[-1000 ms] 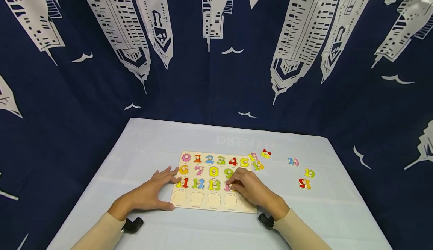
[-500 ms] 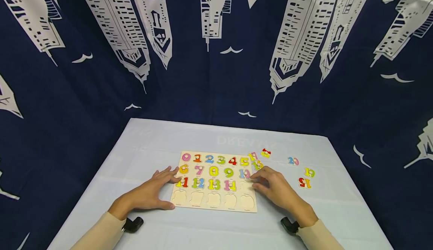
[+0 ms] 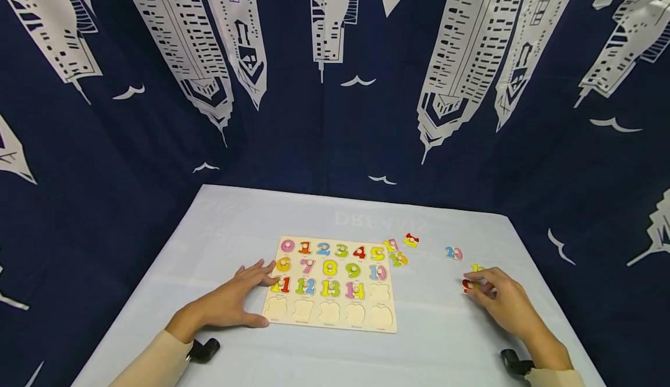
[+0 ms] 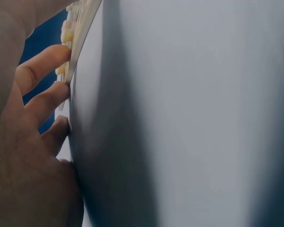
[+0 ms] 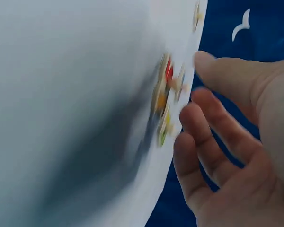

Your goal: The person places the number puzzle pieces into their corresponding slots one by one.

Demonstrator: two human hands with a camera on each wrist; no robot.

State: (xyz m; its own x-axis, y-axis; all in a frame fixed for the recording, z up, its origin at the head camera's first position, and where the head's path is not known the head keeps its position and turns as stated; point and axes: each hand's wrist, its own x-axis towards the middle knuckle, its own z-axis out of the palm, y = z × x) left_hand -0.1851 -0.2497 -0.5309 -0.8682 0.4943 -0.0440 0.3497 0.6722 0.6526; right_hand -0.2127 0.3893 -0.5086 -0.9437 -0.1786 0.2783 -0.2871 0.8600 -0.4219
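Observation:
A wooden number puzzle board point(image 3: 381, 315) lies on the table, with pieces 0 to 14 in its upper rows and bare recesses below and at right. My left hand point(image 3: 234, 295) rests at the board's left edge, fingertips on it and thumb at the near corner. Over the loose red and orange 15 piece point(image 5: 162, 90) is my right hand point(image 3: 502, 299), thumb and fingers spread around its knob. A small gap shows between the fingers and that piece in the right wrist view. The hand partly covers the piece in the head view.
A yellow-green piece point(image 3: 477, 267) lies just behind the right hand, and the blue and pink 20 piece point(image 3: 453, 253) farther back. Several more loose pieces lie by the board's far right corner, including a red and yellow one point(image 3: 411, 240). A dark printed cloth point(image 3: 324, 131) hangs behind the white table.
My right hand has let go of the 14 piece, which now sits in the board, and moved right to the 15 piece. The left hand stays at the board's edge.

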